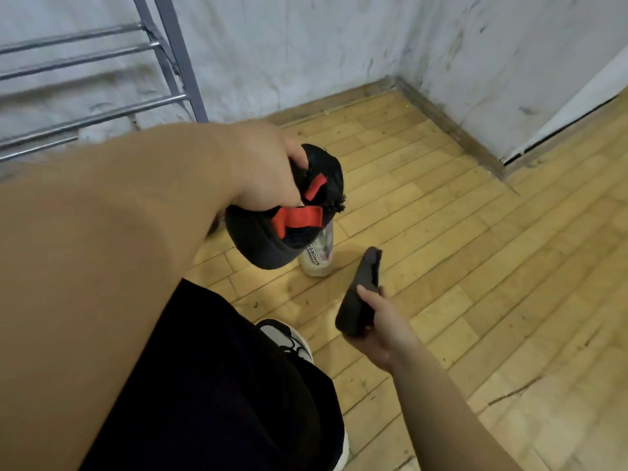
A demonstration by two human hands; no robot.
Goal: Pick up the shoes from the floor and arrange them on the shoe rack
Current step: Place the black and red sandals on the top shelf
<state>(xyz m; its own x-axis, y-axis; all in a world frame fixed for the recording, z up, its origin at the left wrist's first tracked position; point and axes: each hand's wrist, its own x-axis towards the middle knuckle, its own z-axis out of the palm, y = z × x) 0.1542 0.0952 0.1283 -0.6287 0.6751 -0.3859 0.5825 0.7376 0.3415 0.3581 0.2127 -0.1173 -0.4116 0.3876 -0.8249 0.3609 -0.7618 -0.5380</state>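
1. The left hand point(268, 171), just left of centre, has its fingers curled round the collars of black fabric shoes with red pull tabs point(258, 239). They hang heel-down in the air. The two tabs suggest a pair pressed together, though the blur leaves that uncertain.
2. The right hand point(382, 329), at 5 o'clock from centre, grips a dark, flat, slipper-like shoe point(362, 287). The thumb lies across the top and the fingers wrap underneath. The shoe's toe points away toward 12 o'clock, clear of the floor.
3. A white, partly translucent sneaker with lettering on its heel point(317, 260) stands on the yellow wood-plank floor point(475, 266). It sits directly below the hanging black shoes, which partly hide it.
4. The grey metal shoe rack with horizontal tube bars point(102, 119) stands at 10 o'clock against the scuffed whitish wall point(306, 45). The part of the rack in view holds no shoes.
5. At 6 o'clock, a black-and-white laced sneaker point(282, 338) is worn on the person's foot, below a black trouser leg.
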